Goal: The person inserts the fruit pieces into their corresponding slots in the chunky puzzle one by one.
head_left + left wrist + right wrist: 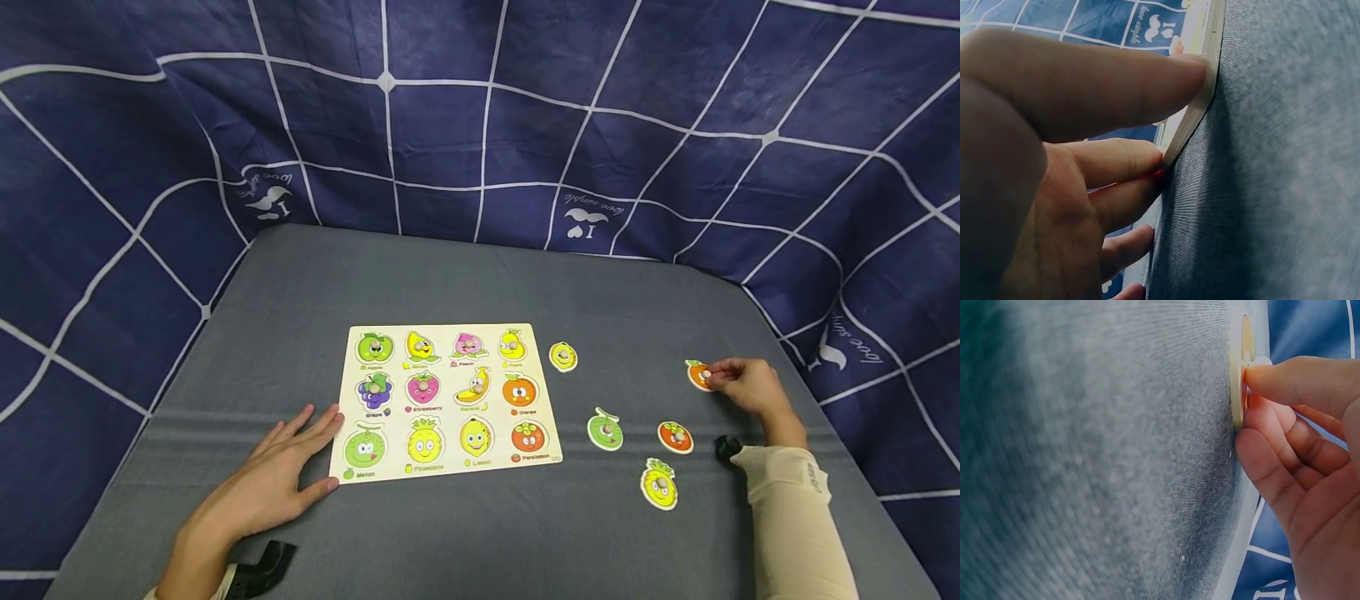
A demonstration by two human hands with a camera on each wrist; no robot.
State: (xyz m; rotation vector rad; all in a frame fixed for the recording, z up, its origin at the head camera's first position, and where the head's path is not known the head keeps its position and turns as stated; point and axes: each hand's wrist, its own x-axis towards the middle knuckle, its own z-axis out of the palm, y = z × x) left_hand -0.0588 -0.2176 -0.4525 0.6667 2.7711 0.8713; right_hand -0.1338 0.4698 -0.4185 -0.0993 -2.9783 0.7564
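At the table's right side, my right hand (750, 387) pinches the small knob of an orange puzzle piece (696, 374). In the right wrist view this piece (1237, 394) lies flat at the cloth, thumb and fingers at its knob. My left hand (273, 475) rests at the left edge of a wooden fruit puzzle board (446, 404), fingers spread, thumb and fingertips touching the edge. Printed fruits with names cover the board; several spots carry knobbed pieces. The left wrist view shows the thumb (1172, 84) against the board's edge (1192, 119).
Between board and right hand lie a lemon piece (557, 358), a green melon piece (600, 435), a red persimmon piece (670, 442) and a yellow pineapple piece (657, 497). Grey cloth (480, 533) covers the table. A blue checked curtain (435, 133) hangs behind and along both sides.
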